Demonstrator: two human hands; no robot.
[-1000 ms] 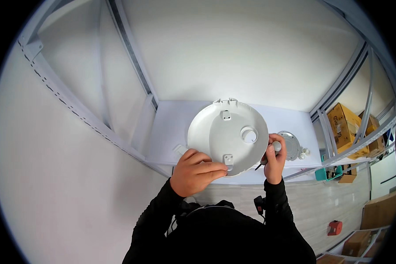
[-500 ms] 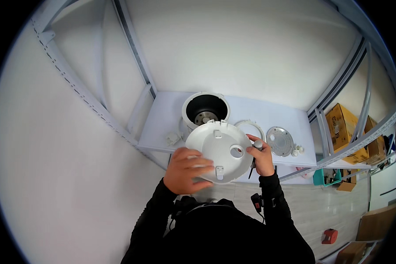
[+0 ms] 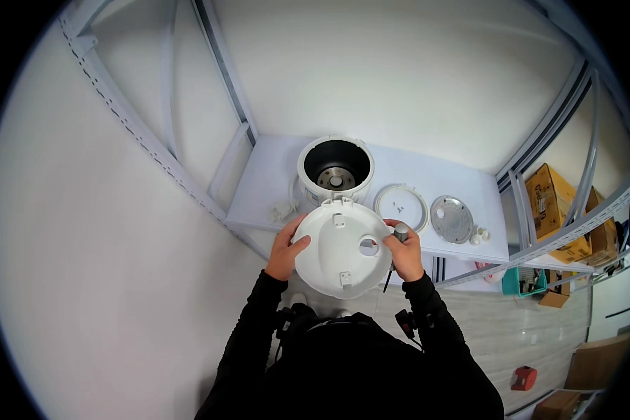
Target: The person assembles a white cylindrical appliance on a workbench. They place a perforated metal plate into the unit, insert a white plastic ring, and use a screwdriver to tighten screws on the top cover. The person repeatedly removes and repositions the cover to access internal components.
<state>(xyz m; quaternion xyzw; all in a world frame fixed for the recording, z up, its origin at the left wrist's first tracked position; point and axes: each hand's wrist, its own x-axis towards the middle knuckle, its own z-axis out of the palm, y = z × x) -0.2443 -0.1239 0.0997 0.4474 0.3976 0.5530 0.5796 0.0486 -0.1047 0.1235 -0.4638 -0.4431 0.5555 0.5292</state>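
Observation:
Between my hands is a round white plastic lid [image 3: 322, 248], with a round hole on its right side and small brackets at top and bottom. My left hand [image 3: 285, 248] grips its left edge, thumb over the face. On the right edge, my right hand [image 3: 406, 253] holds the lid and also a screwdriver [image 3: 400, 231], whose grey handle end shows above the fingers and whose dark shaft points down. Just beyond the lid stands a white rice cooker body [image 3: 336, 168], open at the top, with a dark inside and a metal heating plate.
A white ring [image 3: 401, 208] with tiny screws inside lies on the white table [image 3: 259, 175]. Right of it are a perforated metal disc [image 3: 452, 219] and small white parts [image 3: 479, 236]. Other white pieces [image 3: 283, 210] lie at left. Cardboard boxes [image 3: 556, 210] stand beyond the metal frame.
My left hand has moved from over the lid's lower left to its left edge and closed on it. The lid has shifted slightly left and down in view.

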